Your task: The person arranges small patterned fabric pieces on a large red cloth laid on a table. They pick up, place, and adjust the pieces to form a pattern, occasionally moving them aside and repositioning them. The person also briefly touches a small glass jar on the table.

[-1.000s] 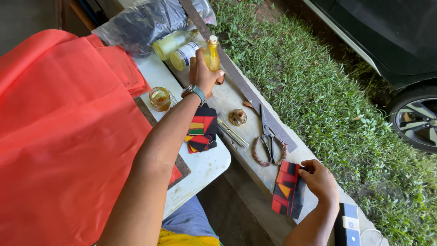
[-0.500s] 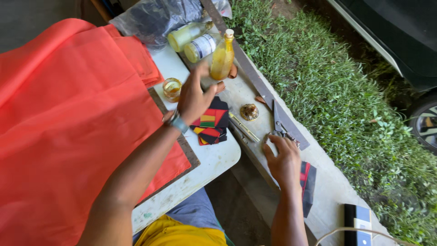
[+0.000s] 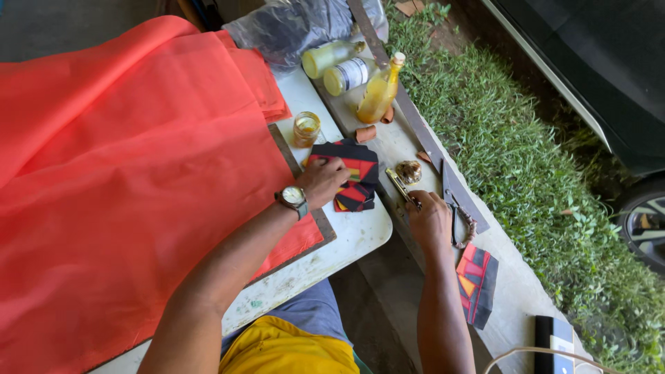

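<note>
My left hand point(image 3: 323, 180), with a watch on its wrist, lies on a stack of black, red, yellow and green patterned fabric pieces point(image 3: 357, 181) at the edge of the white table point(image 3: 353, 239), fingers curled onto the top piece. My right hand point(image 3: 429, 218) is on the concrete ledge point(image 3: 516, 298), its fingertips pinching the near end of a thin brass-coloured tool point(image 3: 398, 184). Scissors with wrapped handles point(image 3: 463, 223) lie just right of that hand, partly hidden by it.
A big orange-red cloth point(image 3: 138, 173) covers the table's left. A small jar point(image 3: 306, 128) stands by the cloth. A yellow bottle point(image 3: 379, 90), two more bottles point(image 3: 346, 73) and a plastic bag point(image 3: 291, 28) are at the back. Another patterned piece point(image 3: 476, 284) lies on the ledge; grass lies to the right.
My left hand set the yellow bottle down at the back and came down onto the fabric pieces. My right hand left the patterned piece on the ledge and moved up to the brass tool.
</note>
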